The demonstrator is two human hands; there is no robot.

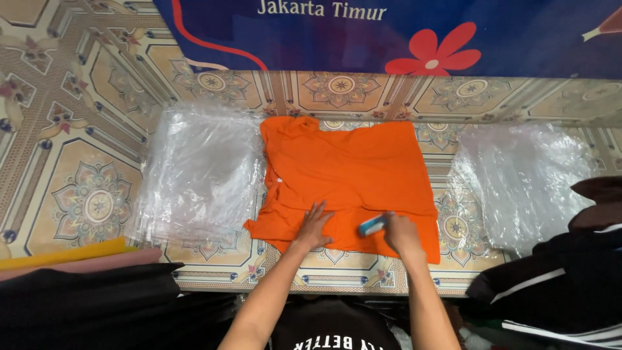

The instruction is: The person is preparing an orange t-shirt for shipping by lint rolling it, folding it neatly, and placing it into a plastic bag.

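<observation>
I see a patterned floor (78, 129) with an orange shirt (350, 175) lying flat in the middle, between two stacks of clear bags (194, 175). My left hand (315, 227) rests spread and flat on the shirt's near edge. My right hand (400, 232) is closed around a small blue tool (372, 225), touching the cloth. I judge the step goes best if I pin the fabric taut and draw the tool evenly.

Garment (350, 172) between two plastic-bag stacks (197, 168) on floor (78, 97)
</observation>
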